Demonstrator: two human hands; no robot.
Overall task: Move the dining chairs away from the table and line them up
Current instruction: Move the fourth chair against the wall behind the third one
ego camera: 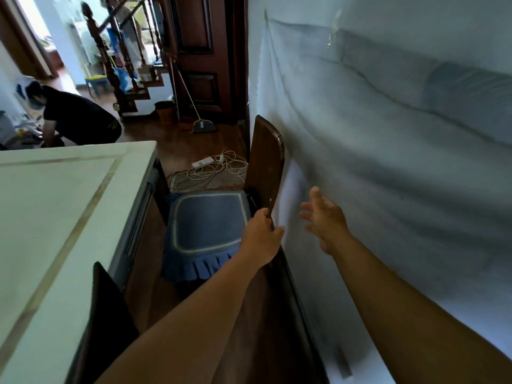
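Observation:
A dark wooden dining chair [267, 159] with a blue fringed seat cushion [206, 225] stands between the white table [55, 206] and the wall, its back close to the wall. My left hand [261, 236] grips the near edge of its backrest. Just right of the backrest, my right hand [324, 220] hovers with fingers spread, holding nothing. The dark back of a second chair [108, 309] shows at the table's near edge, bottom left.
A plastic-covered wall [388, 162] runs along the right. A power strip and tangled white cables [210, 167] lie on the wooden floor beyond the chair. Farther off are a broom [203, 124], a dark door, a staircase, and a crouching person [77, 117].

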